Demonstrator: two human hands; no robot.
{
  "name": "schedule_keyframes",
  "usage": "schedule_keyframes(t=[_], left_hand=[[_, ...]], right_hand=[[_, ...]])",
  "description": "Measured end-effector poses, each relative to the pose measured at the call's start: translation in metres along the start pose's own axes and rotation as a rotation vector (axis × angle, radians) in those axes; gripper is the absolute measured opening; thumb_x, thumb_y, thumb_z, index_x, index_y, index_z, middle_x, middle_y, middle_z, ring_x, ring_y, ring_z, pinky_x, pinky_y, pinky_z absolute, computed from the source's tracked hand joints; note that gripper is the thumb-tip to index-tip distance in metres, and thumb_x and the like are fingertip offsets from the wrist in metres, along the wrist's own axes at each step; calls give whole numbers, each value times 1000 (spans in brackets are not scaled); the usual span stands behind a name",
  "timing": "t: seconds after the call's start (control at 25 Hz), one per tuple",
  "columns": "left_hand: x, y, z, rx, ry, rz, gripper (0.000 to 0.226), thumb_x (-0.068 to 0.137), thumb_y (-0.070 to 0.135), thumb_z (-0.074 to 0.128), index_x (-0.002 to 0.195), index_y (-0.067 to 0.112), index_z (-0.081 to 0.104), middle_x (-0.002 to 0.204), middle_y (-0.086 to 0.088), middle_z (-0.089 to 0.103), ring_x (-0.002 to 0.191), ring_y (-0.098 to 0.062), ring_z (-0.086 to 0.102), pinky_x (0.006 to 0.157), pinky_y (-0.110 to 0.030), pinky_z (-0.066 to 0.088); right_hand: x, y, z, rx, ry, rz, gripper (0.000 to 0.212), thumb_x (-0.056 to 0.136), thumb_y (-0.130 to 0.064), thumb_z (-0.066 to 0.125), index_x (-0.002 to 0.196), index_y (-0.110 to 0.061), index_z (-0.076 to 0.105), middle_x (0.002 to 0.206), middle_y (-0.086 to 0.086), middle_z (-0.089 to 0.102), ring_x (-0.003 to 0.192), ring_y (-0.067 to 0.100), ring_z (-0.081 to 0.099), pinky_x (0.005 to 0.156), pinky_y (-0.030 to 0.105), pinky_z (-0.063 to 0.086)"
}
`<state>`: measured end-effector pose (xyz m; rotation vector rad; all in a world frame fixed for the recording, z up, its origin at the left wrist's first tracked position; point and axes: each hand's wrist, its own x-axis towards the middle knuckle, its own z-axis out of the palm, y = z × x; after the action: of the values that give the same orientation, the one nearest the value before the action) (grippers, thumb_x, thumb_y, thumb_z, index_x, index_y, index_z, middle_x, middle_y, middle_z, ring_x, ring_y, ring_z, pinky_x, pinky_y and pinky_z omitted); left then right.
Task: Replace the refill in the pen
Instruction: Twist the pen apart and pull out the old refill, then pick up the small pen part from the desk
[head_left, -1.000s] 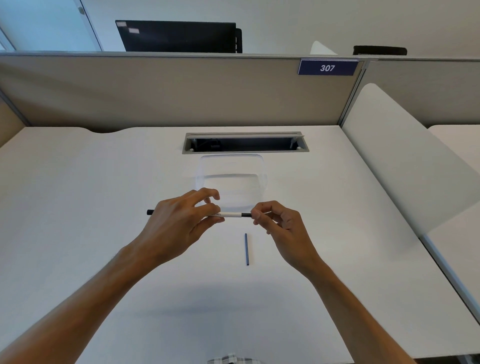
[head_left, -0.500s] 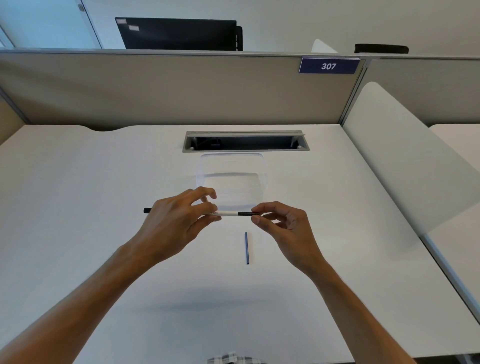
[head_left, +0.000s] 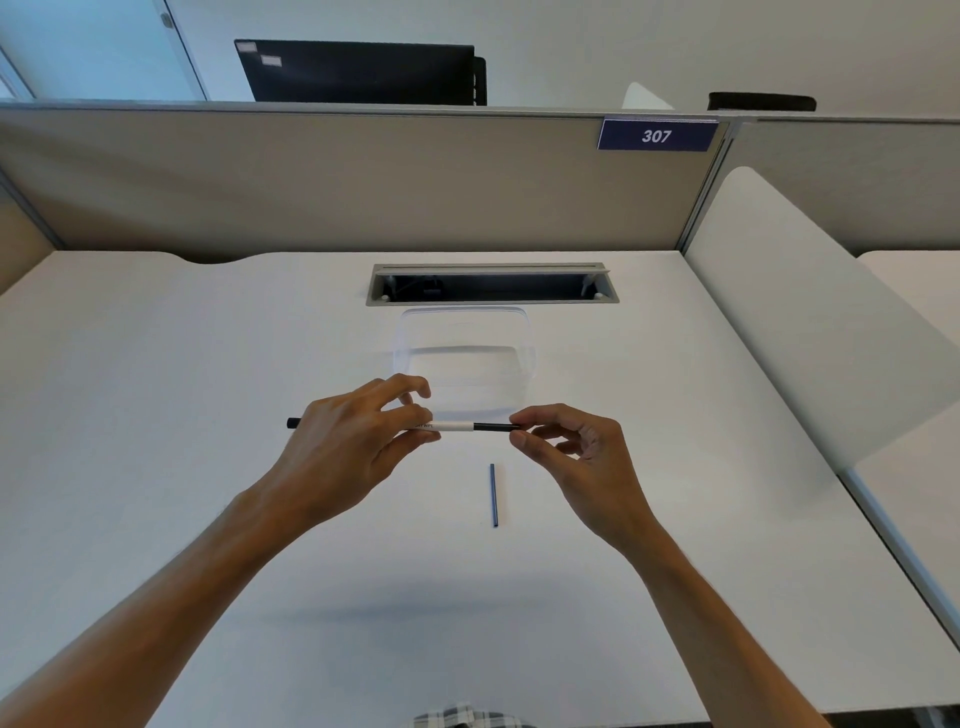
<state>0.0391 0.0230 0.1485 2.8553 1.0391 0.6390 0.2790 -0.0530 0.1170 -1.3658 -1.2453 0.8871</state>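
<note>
A white pen (head_left: 453, 427) with a black cap end lies level above the desk. My left hand (head_left: 348, 447) grips its barrel, and the black end pokes out to the left of that hand. A thin black refill (head_left: 494, 427) sticks out of the pen's right end. My right hand (head_left: 571, 452) pinches the tip of that refill between thumb and forefinger. A blue refill (head_left: 492, 494) lies loose on the desk just below the pen, pointing away from me.
A clear plastic box (head_left: 524, 353) stands on the white desk (head_left: 156, 415) right behind the pen. Further back is an open cable slot (head_left: 491, 285), then a beige partition (head_left: 311, 176). A white divider panel (head_left: 810, 322) rises at the right.
My right hand has moved a little to the right and more of the black refill shows between the white barrel and its fingers. The left hand has stayed put.
</note>
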Motion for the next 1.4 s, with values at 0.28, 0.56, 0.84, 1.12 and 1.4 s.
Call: schedule_keyframes(t=[0.28, 0.56, 0.84, 1.12, 1.4], left_hand=[[-6, -4, 3, 19, 31, -28, 21, 94, 36, 56, 93, 23, 72, 113, 8, 63, 78, -10, 55, 49, -20, 31], [-7, -5, 7, 15, 33, -40, 24, 92, 37, 53, 91, 21, 71, 113, 8, 63, 87, -11, 48, 49, -13, 21], [-9, -13, 13, -14, 21, -57, 25, 92, 39, 52, 91, 23, 71, 113, 10, 63, 79, -10, 51, 47, -17, 26], [-10, -20, 22, -55, 26, -69, 22, 91, 37, 54, 92, 23, 71, 112, 10, 63, 80, -11, 51, 48, -23, 37], [-11, -28, 29, -79, -1, -84, 22, 91, 38, 55, 91, 23, 71, 112, 11, 64, 74, -11, 59, 49, -23, 37]], right_hand=[[-6, 9, 1, 47, 70, 63, 7, 83, -15, 78, 89, -19, 77, 87, -8, 77, 80, 6, 70, 74, 27, 48], [-16, 43, 20, -159, 78, 111, 6, 84, -21, 75, 83, -27, 74, 85, -19, 74, 76, 4, 69, 62, 21, 41], [-15, 75, 50, -504, 74, 119, 6, 86, -24, 70, 91, -28, 73, 84, -19, 73, 77, 1, 68, 68, 24, 49], [-9, 100, 82, -700, 198, 44, 4, 82, -25, 74, 86, -24, 74, 91, -12, 72, 88, 13, 67, 67, 26, 47], [-7, 120, 104, -832, 227, 23, 7, 72, -25, 79, 76, -21, 76, 108, -6, 66, 95, 19, 64, 74, 32, 44]])
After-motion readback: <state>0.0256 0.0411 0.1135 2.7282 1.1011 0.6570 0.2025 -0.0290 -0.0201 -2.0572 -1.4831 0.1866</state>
